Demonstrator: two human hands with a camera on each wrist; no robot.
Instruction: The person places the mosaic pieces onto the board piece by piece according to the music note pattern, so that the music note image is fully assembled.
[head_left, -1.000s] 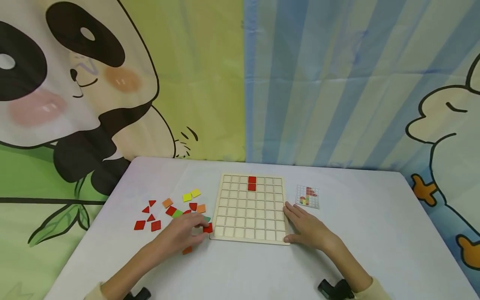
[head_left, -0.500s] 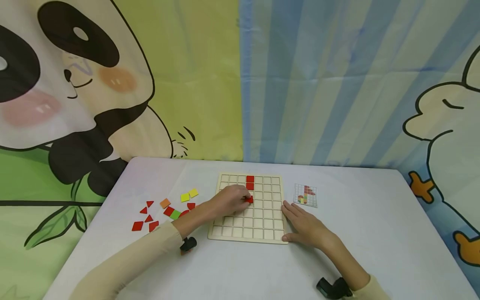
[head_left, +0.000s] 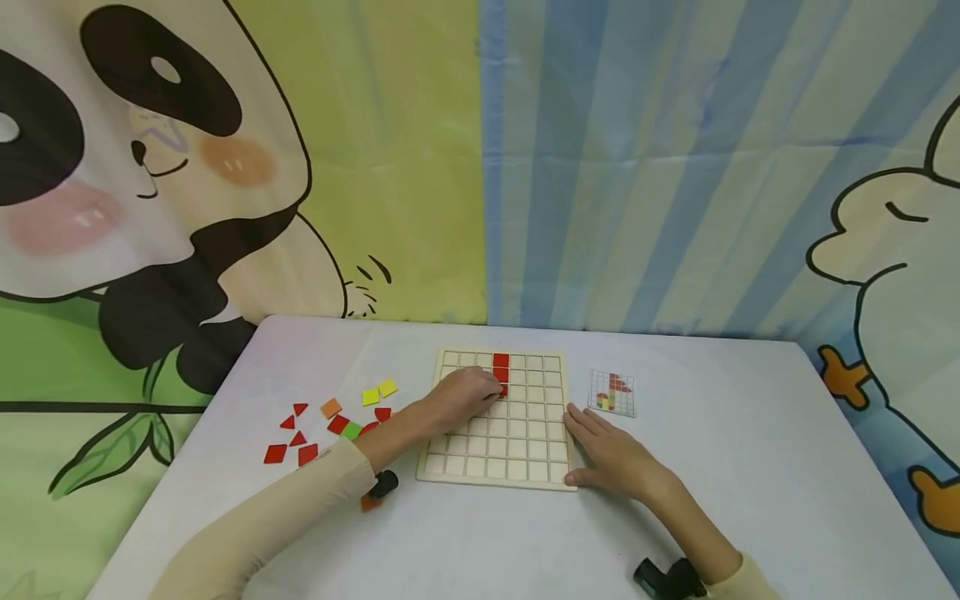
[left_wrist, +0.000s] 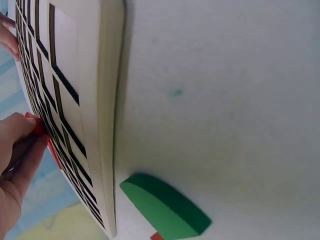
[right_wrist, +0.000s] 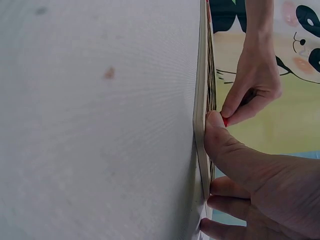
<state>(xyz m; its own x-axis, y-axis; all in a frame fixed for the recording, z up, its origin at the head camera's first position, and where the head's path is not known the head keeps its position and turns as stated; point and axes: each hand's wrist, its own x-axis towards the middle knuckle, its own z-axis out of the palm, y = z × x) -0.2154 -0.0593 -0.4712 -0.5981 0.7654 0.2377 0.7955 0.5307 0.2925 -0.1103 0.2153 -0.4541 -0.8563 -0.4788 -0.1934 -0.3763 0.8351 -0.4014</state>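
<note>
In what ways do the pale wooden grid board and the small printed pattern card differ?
Size: the pale wooden grid board is much larger than the small printed pattern card.
Surface: the board bears separate red square tiles; the card bears a multicoloured printed figure.
Contact: the right hand touches the board; no hand touches the card.
Both have grids and lie on the white table.

Left side of the board [head_left: 538,450] was obstructed: loose tiles [head_left: 275,453] scattered there, left arm [head_left: 393,437] crossing over its rim. Right hand [head_left: 615,457] blocked the right rim (card [head_left: 612,392] just beside its fingers), while passage lay over the near rim, between both arms.
</note>
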